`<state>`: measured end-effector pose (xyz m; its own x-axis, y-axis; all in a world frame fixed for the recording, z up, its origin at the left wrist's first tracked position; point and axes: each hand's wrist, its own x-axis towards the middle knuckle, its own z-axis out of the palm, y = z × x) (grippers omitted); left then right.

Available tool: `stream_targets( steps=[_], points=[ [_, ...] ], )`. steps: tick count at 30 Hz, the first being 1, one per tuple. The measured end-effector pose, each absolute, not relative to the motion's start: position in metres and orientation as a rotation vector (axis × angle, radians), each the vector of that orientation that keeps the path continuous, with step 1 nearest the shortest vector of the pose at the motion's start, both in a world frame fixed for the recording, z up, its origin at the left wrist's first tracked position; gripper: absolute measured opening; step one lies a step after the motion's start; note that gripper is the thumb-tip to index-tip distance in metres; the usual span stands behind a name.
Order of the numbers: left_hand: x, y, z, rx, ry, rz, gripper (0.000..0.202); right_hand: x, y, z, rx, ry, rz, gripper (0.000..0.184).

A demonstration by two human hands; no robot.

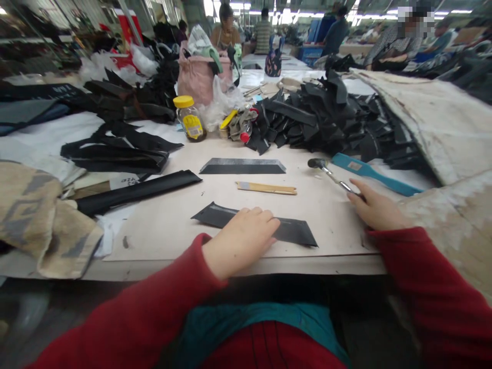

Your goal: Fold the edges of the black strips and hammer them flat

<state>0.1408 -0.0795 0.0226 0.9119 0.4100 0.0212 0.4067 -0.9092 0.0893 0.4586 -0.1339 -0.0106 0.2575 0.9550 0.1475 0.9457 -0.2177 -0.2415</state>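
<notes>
My left hand (242,236) lies over a black folded strip (295,230) near the table's front edge, fingers together and curled onto it. The strip's middle is hidden under that hand. At the right, my right hand (378,205) is closed on the handle end of a hammer (332,177), whose dark rounded head points left, close to the tabletop. A second black strip (243,166) with a grey upper band lies flat farther back. Between the two strips is a flat wooden stick (266,188) with a grey end.
A blue flat-handled tool (378,175) lies beside the hammer. Behind stands a heap of black pieces (307,110), with a yellow-lidded jar (190,119) and pink bag (196,74) to its left. Black strips (140,190) and a tan cloth (42,220) lie left. People sit farther back.
</notes>
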Motion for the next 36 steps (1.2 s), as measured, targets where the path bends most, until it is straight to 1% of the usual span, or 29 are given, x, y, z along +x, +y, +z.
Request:
stream_targets(
  steps=[1,3,5,6,7,9,12,17,21,24,28,36],
  points=[
    [0.146,-0.075,0.018,2.994,0.632,0.057,0.02,0.459,-0.126,-0.015,-2.29,-1.789,0.036,0.056],
    [0.155,-0.067,0.011,2.997,0.6,0.057,0.023,0.457,-0.117,-0.021,-2.298,-1.836,-0.093,0.052],
    [0.161,-0.062,0.005,2.998,0.57,0.063,0.023,0.446,-0.118,-0.022,-2.166,-1.856,-0.247,0.046],
    [0.163,-0.06,0.003,3.002,0.565,0.069,0.023,0.437,-0.121,-0.021,-2.068,-1.882,-0.269,0.044],
    [0.165,-0.058,0.001,3.01,0.565,0.082,0.021,0.426,-0.127,-0.019,-1.964,-1.911,-0.258,0.041],
    [0.169,-0.054,-0.002,3.021,0.573,0.13,0.019,0.402,-0.139,-0.014,-1.743,-2.051,-0.093,0.039],
    [0.174,-0.048,-0.009,2.99,0.562,0.219,0.022,0.375,-0.152,-0.014,-1.62,-2.181,0.099,0.039],
    [0.176,-0.039,-0.021,2.838,0.579,0.381,0.026,0.37,-0.148,-0.029,-1.607,-2.185,0.156,0.041],
    [0.174,-0.04,-0.023,2.814,0.613,0.406,0.034,0.37,-0.138,-0.033,-1.63,-2.174,0.084,0.039],
    [0.175,-0.043,-0.023,2.826,0.637,0.392,0.036,0.362,-0.131,-0.03,-1.631,-2.218,-0.002,0.032],
    [0.176,-0.046,-0.024,2.82,0.676,0.395,0.035,0.35,-0.123,-0.026,-1.617,-2.302,-0.062,0.02],
    [0.181,-0.049,-0.023,2.782,0.765,0.428,0.028,0.349,-0.117,-0.035,-1.65,-2.16,-0.039,0.015]
  ],
)
